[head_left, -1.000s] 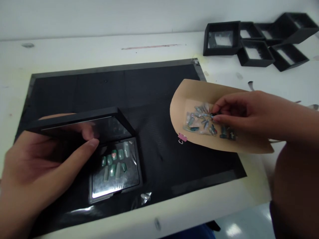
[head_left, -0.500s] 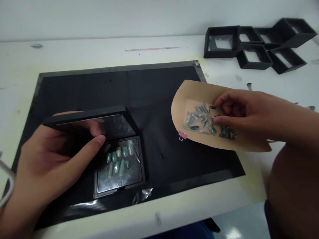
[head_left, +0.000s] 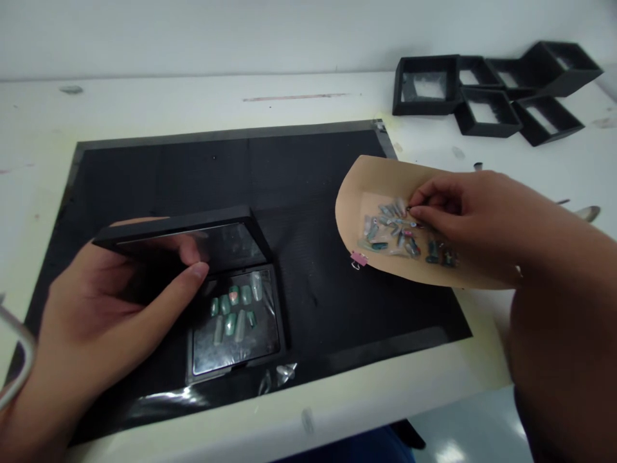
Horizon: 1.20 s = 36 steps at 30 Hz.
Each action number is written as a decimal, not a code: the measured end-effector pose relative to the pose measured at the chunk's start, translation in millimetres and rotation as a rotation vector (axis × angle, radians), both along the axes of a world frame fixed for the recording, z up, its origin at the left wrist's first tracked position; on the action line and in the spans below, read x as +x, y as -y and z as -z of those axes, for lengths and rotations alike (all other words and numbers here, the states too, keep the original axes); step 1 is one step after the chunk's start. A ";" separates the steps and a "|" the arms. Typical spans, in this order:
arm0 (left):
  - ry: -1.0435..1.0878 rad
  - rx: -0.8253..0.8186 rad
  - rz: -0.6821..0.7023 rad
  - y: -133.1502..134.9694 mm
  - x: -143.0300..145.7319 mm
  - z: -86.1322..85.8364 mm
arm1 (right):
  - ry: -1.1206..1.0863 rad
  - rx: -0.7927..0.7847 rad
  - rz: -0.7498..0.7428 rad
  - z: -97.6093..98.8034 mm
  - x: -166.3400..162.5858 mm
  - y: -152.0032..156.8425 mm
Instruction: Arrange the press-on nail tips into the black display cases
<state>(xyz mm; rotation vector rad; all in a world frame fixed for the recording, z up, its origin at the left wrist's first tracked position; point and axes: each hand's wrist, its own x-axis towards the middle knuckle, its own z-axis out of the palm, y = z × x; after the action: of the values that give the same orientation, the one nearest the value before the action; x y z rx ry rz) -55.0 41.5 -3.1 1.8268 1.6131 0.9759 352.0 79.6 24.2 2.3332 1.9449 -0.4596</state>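
Note:
My left hand (head_left: 120, 302) grips the raised lid of a black display case (head_left: 183, 228), with the thumb at the lid's inner edge. In the case's clear-covered base (head_left: 231, 360) lie several green and pale false nails (head_left: 231, 321) in two rows. My right hand (head_left: 448, 202) is over a tan sheet (head_left: 354, 193). Its thumb and forefinger are pinched together on a small dark false nail (head_left: 409, 208), mostly hidden by the fingertips. Beneath and beside that hand, many clear, teal and dark false nails (head_left: 385, 228) are spread over the sheet.
A pink binder clip (head_left: 358, 258) holds the sheet's near edge. Both work areas rest on a black mat (head_left: 299, 193) atop a white table (head_left: 202, 103). Several black open frames (head_left: 427, 61) are grouped at the back right. Scraps of clear film (head_left: 285, 373) lie at the mat's front edge.
My right hand's thumb and forefinger have closed together, and the hand has shifted slightly up and left over the nails. My left hand still holds the lid at about the same angle.

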 end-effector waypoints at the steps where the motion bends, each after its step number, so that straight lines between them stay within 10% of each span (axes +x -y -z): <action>1: -0.002 -0.002 0.001 0.0 0.4 -0.1 | 0.014 -0.007 -0.015 -0.2 -1.6 0.3; 36: -0.058 -0.001 -0.062 -1.2 -7.1 6.2 | 0.022 0.000 -0.231 5.5 -1.2 19.2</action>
<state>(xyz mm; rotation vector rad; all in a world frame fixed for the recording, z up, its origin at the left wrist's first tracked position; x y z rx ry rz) -62.1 42.6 -9.3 1.8294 1.7139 0.9564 350.8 60.4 18.6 2.0680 2.1674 -0.4130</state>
